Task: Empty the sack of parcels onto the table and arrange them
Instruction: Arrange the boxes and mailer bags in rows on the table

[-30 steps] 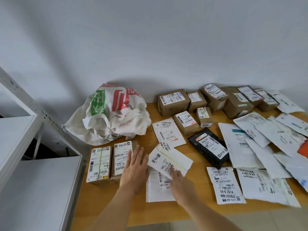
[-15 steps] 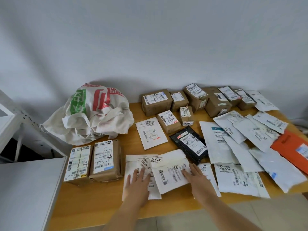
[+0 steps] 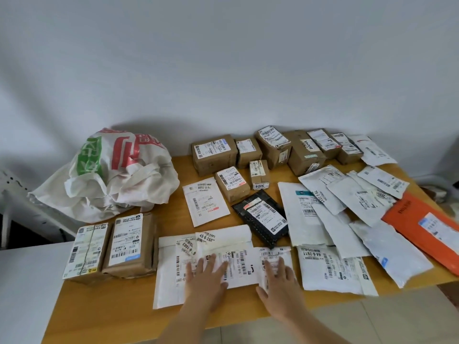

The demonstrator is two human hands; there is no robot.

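The crumpled white sack [image 3: 111,177] with red and green print lies at the table's back left. Parcels cover the wooden table [image 3: 119,311]: brown boxes [image 3: 213,155] along the back wall, white mailers [image 3: 315,214] to the right. My left hand [image 3: 206,279] lies flat with straight fingers on overlapping white mailers [image 3: 231,242] near the front edge. My right hand [image 3: 278,281] presses flat on a small white mailer [image 3: 273,254] beside them.
Two labelled boxes [image 3: 111,247] stand side by side at the front left. A black mailer [image 3: 260,217] lies mid-table and an orange one [image 3: 422,224] at the right edge. A white shelf [image 3: 24,281] adjoins the table's left side.
Both hands have slid the white mailers toward the front edge and flattened them side by side. The camera has turned to the right.
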